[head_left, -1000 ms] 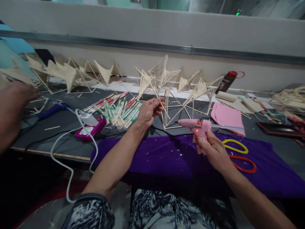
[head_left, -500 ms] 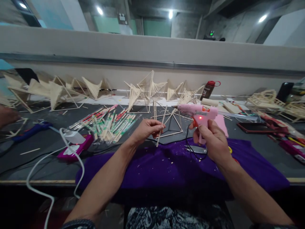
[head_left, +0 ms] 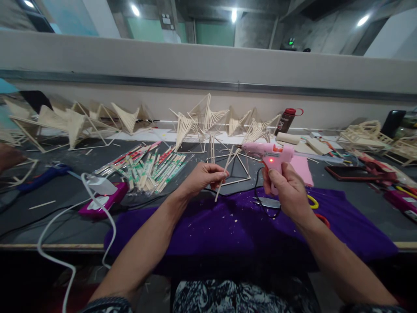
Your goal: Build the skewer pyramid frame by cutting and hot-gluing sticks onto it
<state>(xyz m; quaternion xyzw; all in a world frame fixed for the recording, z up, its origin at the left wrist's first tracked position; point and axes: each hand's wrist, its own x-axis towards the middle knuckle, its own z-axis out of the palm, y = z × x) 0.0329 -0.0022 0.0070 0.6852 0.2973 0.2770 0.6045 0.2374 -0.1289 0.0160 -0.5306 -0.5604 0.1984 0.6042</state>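
Head view: nearest, purple cloth (head_left: 195,230) spread along the front of the table (head_left: 71,191), flecked with pale scraps (head_left: 236,221). On it, scissors (head_left: 266,202), partly hidden behind the right hand (head_left: 288,187). Just above, gripped by the handle in the wrapped fingers of that hand, a pink glue gun (head_left: 269,152), red light on, aimed leftward. Cannot tell any squeeze on the trigger. Opposite, a thin wooden stick (head_left: 219,191), pinched between thumb and fingertips of the left hand (head_left: 208,176).

Compared with half a second ago, tilted further rightward at the top and now met by a nozzle (head_left: 239,146) brought slightly leftward. Touching or just short of it, impossible to tell. By judgement, a lining-up of stick end and nozzle, within reach of the glue.

As for pose, both forearms (head_left: 143,245) angled inward from the lower corners; right hand apart from the left, thumb side up.

Farther on, just behind the stick, an open frame (head_left: 239,180) of joined sticks; left of it, wrapped sticks (head_left: 153,171) in clear plastic. Farthest, pale stick models (head_left: 184,126) along the wall (head_left: 195,61), beside a dark bottle (head_left: 285,121).
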